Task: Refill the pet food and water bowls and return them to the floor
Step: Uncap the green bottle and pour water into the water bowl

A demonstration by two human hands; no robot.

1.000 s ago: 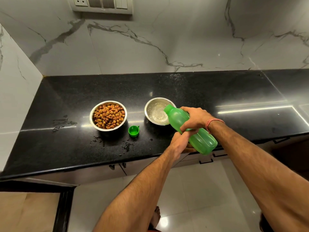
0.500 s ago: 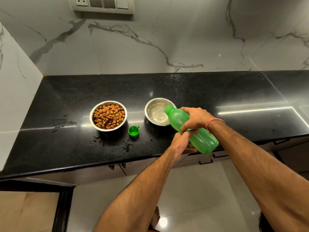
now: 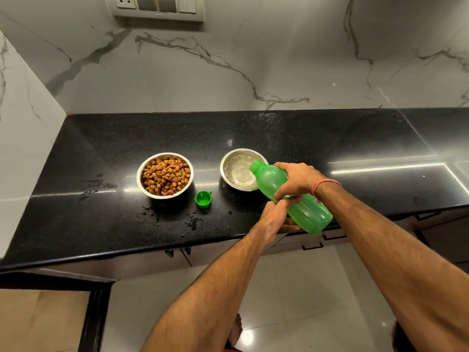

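Note:
A green plastic bottle (image 3: 304, 212) is tilted with its open mouth over the steel water bowl (image 3: 234, 158), which has water in it. My right hand (image 3: 297, 180) grips the bottle's middle from above. My left hand (image 3: 276, 217) holds the bottle from below, near its lower half. To the left stands a steel food bowl (image 3: 140, 174) full of brown kibble. The bottle's green cap (image 3: 203, 199) lies upside down on the counter between the two bowls.
Both bowls stand on a black granite counter (image 3: 355, 138) against a marble wall. Water drops and crumbs (image 3: 193, 222) dot the counter near its front edge. Cabinet fronts (image 3: 314, 243) and a pale tiled floor (image 3: 291, 301) lie below.
Almost nothing differs; the bottle stays tilted over the water bowl with both hands on it.

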